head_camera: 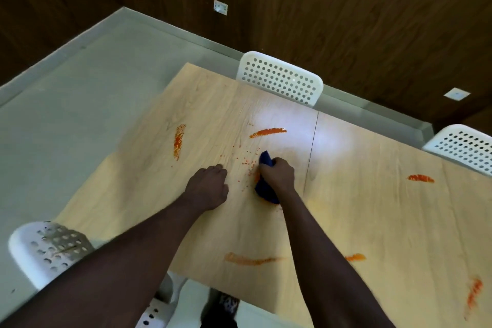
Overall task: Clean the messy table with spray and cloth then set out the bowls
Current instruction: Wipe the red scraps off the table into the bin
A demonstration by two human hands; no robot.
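Cloth (267, 193): dark blue, bunched, lying on the table (372, 221) just left of the seam (312, 146) in the wood. Right hand (278, 174) clenched over its middle and pressing it down, so only the two ends show. Left hand (207, 186) rests on the wood further left of the seam, fingers curled under, nothing seen in it. Orange crumbs (243, 166) lie between the hands.

Handling, judged: soft, light and limp, no shape of its own. Best taken as a wad under the palm, loose ends tucked in so they do not drag smear about. Whether it is damp cannot be told.

Long axis runs near to far, roughly parallel to the seam. Far tip points at an orange smear (267, 132) left of the seam. Another smear (421, 178) lies well right of it. Spray and bowls not in view.
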